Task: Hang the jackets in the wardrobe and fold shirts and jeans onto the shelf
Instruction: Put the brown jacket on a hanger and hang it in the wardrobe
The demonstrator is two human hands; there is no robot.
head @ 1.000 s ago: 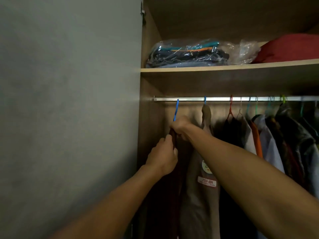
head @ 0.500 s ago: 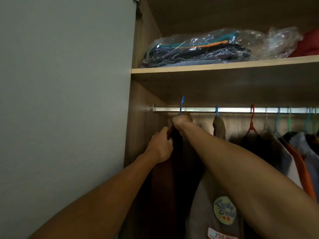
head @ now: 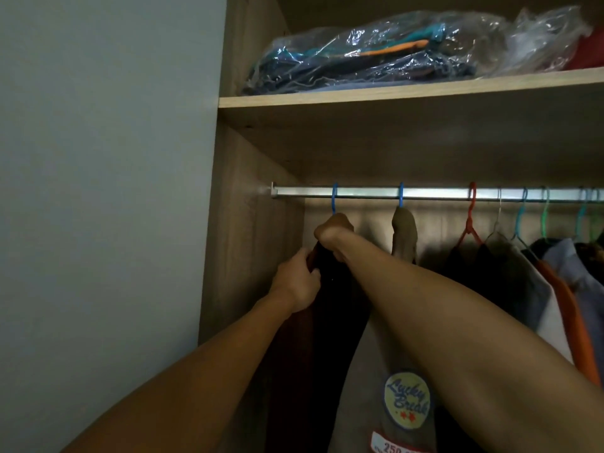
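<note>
A dark jacket point(head: 333, 308) hangs at the left end of the metal rail point(head: 366, 192) on a blue hanger point(head: 334, 199) whose hook sits over the rail. My right hand point(head: 333, 232) grips the top of the hanger just under the hook. My left hand point(head: 295, 279) pinches the jacket's left shoulder edge lower down. To the right hangs a tan jacket point(head: 403, 237) with a round patch, on a second blue hanger point(head: 401, 195).
More garments hang on red point(head: 470, 217), clear, blue and green hangers toward the right. The shelf point(head: 392, 93) above holds folded clothes in a plastic bag point(head: 376, 53) and something red at the far right. The wardrobe's side panel point(head: 248, 223) stands close on the left.
The blue hanger's hook went from below the rail up and over it; both hands rose with the dark jacket, and the view came closer.
</note>
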